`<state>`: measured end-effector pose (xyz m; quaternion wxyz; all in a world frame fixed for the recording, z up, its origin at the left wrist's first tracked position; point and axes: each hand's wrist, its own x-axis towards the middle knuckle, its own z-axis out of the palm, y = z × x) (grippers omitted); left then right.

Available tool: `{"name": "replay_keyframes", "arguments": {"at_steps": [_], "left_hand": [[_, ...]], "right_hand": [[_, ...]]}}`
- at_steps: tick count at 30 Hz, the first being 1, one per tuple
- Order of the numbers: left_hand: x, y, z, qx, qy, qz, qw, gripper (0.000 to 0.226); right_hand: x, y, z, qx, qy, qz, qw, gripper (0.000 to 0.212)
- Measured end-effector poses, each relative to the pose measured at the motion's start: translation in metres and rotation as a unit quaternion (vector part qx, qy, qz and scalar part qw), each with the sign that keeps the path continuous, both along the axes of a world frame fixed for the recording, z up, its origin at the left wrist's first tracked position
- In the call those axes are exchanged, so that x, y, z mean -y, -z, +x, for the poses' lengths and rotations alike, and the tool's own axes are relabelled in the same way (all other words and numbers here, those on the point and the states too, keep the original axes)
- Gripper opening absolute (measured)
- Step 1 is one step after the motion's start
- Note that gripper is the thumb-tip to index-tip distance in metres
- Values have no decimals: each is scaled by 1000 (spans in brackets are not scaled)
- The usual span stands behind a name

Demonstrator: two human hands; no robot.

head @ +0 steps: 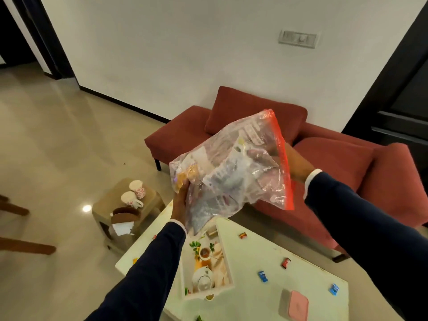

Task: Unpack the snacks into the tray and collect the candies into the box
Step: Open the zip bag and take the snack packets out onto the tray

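Red sofa [324, 163] runs along the far wall, and in front of it sits the white table [254, 293]. Above the table, both hands hold up a clear zip bag [234, 167] of snack packets with an orange seal strip. The left hand [179, 205] has its grip clenched on the bag's bottom corner; the right hand [298, 165] is mostly behind the seal end, grasping the bag there. The tray [206, 269], with its tea-set print, sits on the table right under the bag. The pink box [295, 306] is near the front edge, and wrapped candies [262, 276] lie scattered around it.
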<state>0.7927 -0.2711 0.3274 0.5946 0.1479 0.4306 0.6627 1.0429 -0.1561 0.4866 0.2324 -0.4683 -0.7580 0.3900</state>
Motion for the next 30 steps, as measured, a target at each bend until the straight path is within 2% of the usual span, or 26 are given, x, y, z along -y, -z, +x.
{"name": "replay_keyframes", "arguments": {"at_steps": [3, 5, 7, 11, 13, 15, 19, 24, 27, 30], "left_hand": [[3, 11, -18, -65, -61, -6, 996, 77], [7, 24, -32, -79, -103, -31, 991, 64], [14, 33, -47, -59, -121, -42, 990, 63], [27, 49, -86, -42, -172, -90, 980, 61], [28, 58, -109, -38, -192, -92, 976, 62], [26, 70, -135, -47, -211, -95, 972, 61], [9, 99, -199, -45, -195, -126, 972, 59], [-8, 128, -266, -25, -176, -157, 972, 66], [-25, 151, -300, -15, -148, -162, 976, 66], [-47, 180, -321, 4, -136, -170, 976, 66]], "right_hand": [[-7, 6, 0, -25, 6, -13, 1000, 52], [-9, 22, -2, -78, 37, -86, 993, 60], [-11, 46, -6, -129, 58, -147, 979, 51], [-17, 90, -22, -249, 79, -268, 927, 15], [-21, 109, -33, -289, 106, -303, 902, 13], [-25, 124, -45, -288, 141, -318, 892, 12], [-43, 154, -84, -237, 244, -301, 891, 17], [-65, 203, -126, -161, 327, -269, 891, 19], [-65, 262, -144, -23, 299, -257, 919, 19], [-63, 328, -164, 162, 183, -237, 940, 20]]}}
